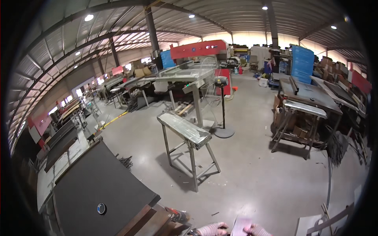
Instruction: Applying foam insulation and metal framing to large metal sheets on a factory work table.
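At the bottom edge, my right hand (257, 230) grips a pale pinkish-white flat piece, like a paper slip or pad (239, 227), with its thumb laid over the near face. My left hand (210, 229) is just left of it, fingers loosely bent and a little apart, with nothing visible in them. A dark band (193, 232) circles the left wrist. The lower part of both hands is cut off by the frame. Left of my hands, a tool with an orange-red and dark body (178, 214) lies by brown boards (151, 224).
A dark sheet (106, 177) bearing a round emblem disc (101, 208) covers the bench at left. A narrow metal trestle (185, 128) stands ahead, before a pedestal fan (223, 106) and a red-topped machine (199, 50). Worktables (311, 96) stand right; pale panels (307, 225) lie lower right.
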A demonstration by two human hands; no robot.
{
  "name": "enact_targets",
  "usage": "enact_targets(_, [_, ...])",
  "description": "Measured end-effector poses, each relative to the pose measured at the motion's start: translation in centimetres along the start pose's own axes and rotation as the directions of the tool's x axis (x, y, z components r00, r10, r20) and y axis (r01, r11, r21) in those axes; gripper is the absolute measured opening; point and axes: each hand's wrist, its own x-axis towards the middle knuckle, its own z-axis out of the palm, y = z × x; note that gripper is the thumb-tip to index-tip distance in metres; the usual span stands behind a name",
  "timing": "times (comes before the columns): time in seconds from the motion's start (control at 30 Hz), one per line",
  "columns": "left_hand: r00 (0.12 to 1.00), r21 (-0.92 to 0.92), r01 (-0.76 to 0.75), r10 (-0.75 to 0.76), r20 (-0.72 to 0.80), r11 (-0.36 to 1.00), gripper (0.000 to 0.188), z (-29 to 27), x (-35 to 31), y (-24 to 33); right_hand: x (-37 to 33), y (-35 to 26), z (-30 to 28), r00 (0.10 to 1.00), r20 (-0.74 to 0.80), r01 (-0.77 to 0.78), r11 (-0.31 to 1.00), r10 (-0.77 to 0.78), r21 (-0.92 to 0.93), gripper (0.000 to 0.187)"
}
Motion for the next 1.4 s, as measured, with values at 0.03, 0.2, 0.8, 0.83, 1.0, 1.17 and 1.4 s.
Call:
enact_targets(0.03, [1.0, -0.021, 0.01, -0.01, -0.017, 1.0, 0.035, -0.8, 0.7, 0.1, 2.1, -2.1, -1.3, 0.999, 0.04, -0.03, 0.996, 0.026, 0.086, 0.044])
enact_targets(0.2, [0.769, -0.297, -0.517, 0.282, -0.574, 0.803, 0.072, -6.7, 5.5, 3.1, 16.0, -11.2, -3.9, 0.939, 0.296, 0.184, 0.983, -0.177, 0.003, 0.037])
enact_targets(0.8, [-0.356, -0.202, -0.541, -0.44, -0.825, 0.816, 0.039, -30.1, 7.6, 5.3, 50.6, -24.1, 16.5, 0.344, 0.92, -0.245, 0.964, 0.187, -0.104, 0.039])
enact_targets(0.83, [-0.329, -0.211, -0.595, -0.475, -0.816, 0.776, 0.046, -30.3, 5.8, 4.4, 50.7, -25.5, 18.4, 0.306, 0.916, -0.3, 0.939, 0.26, -0.166, 0.041])
enact_targets(1.0, [-0.66, -0.165, 0.092, -0.064, -0.749, 0.982, 0.065, -32.7, 0.5, 1.2, 52.7, -25.5, 27.2, 0.123, 0.965, -0.167, 0.963, 0.231, -0.209, 0.04])
enact_targets(1.17, [-0.65, -0.336, 0.057, -0.221, -0.727, 0.94, 0.037, -33.0, -3.6, -0.7, 53.7, -25.7, 33.8, 0.1, 0.884, -0.021, 0.889, 0.457, -0.458, 0.041])
enact_targets(1.4, [-0.48, -0.006, -0.788, -0.62, -0.62, 0.616, 0.045, -29.0, -9.5, -2.4, 52.3, -25.8, 41.7, -0.181, 0.873, 0.077, 0.891, 0.453, -0.447, 0.043])
